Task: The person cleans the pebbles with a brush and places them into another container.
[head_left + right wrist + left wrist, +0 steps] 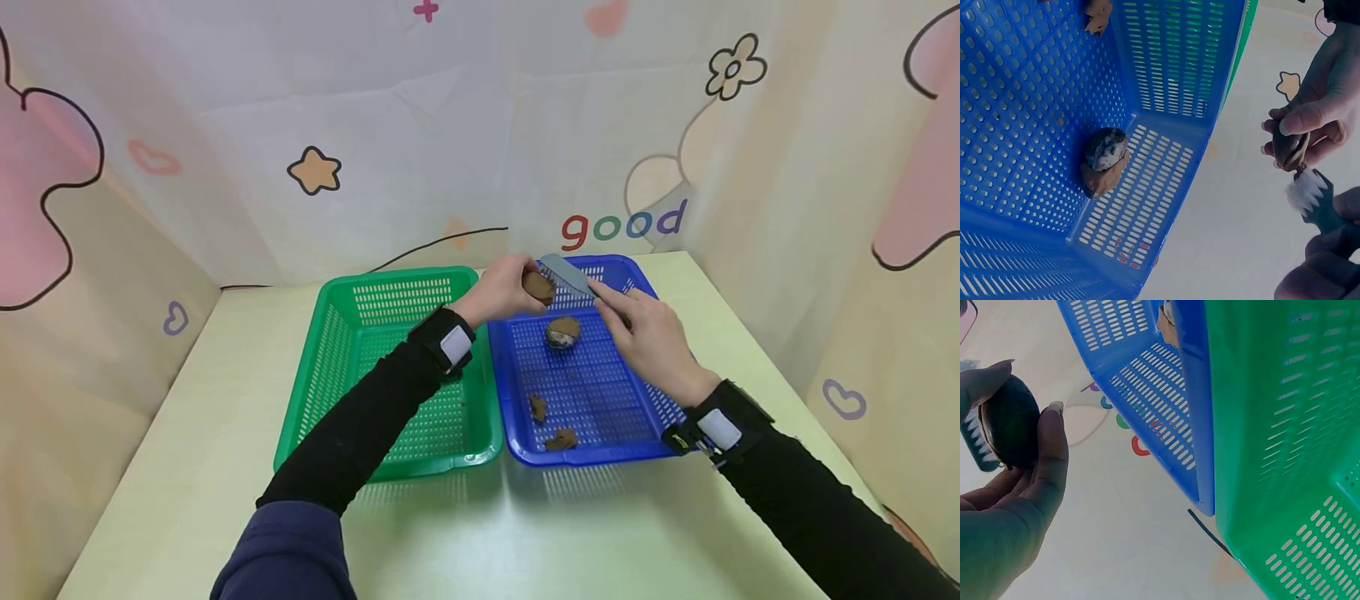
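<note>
My left hand (501,287) holds a rounded dark stone (1013,425) between thumb and fingers, above the far side of the blue basket (600,457). Brown mud coats one face of this stone in the head view. My right hand (654,340) grips a brush (567,273) with a grey-green back and white bristles (1304,192). In the right wrist view the bristles are at the muddy edge of the held stone. A second stone, speckled black and white and partly mud-covered (1107,150), lies in the blue basket.
Two brown mud pieces (561,439) lie in the near left part of the blue basket. A green basket (390,471) stands against it on the left, under my left forearm. Both sit on a pale table (480,542), with a printed curtain (420,150) behind.
</note>
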Motion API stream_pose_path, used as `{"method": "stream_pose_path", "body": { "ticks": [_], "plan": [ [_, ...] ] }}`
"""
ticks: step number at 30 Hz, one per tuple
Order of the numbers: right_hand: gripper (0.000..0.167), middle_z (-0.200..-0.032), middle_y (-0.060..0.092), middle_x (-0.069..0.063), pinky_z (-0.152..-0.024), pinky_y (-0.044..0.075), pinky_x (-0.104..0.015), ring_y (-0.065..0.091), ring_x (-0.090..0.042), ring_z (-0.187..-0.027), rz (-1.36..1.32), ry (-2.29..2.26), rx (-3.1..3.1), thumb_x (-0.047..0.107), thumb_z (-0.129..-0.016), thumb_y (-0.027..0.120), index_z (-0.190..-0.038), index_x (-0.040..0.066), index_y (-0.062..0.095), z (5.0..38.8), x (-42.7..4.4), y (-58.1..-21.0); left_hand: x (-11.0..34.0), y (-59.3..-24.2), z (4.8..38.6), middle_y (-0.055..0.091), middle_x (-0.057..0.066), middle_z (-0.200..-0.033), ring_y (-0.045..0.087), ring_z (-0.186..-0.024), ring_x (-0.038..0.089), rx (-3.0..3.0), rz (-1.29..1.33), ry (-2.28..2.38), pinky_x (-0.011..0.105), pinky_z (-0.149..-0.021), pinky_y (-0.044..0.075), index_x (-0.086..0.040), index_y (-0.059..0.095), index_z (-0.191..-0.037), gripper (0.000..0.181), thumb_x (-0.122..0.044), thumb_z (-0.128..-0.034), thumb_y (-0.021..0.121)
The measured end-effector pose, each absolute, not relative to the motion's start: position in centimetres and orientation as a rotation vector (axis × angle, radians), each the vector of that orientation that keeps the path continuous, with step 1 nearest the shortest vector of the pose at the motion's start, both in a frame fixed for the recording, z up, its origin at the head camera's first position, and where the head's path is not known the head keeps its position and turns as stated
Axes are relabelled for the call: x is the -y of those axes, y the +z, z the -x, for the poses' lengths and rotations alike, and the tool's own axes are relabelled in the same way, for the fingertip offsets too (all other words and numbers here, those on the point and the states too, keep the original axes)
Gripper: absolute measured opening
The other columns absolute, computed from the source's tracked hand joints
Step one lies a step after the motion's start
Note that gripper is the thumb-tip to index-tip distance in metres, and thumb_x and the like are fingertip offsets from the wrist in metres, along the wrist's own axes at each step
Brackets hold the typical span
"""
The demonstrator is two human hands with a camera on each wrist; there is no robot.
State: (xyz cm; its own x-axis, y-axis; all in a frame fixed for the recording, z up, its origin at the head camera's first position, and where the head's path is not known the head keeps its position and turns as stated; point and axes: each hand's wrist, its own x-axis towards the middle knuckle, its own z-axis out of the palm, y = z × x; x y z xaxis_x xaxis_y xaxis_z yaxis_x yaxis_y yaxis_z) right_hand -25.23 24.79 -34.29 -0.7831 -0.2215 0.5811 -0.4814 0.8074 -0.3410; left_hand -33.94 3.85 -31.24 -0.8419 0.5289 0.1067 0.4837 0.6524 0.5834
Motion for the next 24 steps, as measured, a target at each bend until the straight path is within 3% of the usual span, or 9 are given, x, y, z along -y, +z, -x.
{"method": "stream_pose_path", "body": {
  "ticks": [24],
  "plan": [
    [0.037,-0.063,0.035,-0.003,-0.048,0.025,-0.023,0.03,-0.013,-0.055,-0.564,0.526,2.499,0.009,-0.094,0.061,-0.13,0.01,0.062,23.9,-24.5,-33.8,-3.9,-32.3,34.2,0.066,0.011,-0.103,0.06,-0.089,0.021,-2.818,-0.889,1.028,0.025,-0.073,0.047,-0.002,0.063,-0.112,0.044,-0.018,-0.0756,0.082]
  ]
}}
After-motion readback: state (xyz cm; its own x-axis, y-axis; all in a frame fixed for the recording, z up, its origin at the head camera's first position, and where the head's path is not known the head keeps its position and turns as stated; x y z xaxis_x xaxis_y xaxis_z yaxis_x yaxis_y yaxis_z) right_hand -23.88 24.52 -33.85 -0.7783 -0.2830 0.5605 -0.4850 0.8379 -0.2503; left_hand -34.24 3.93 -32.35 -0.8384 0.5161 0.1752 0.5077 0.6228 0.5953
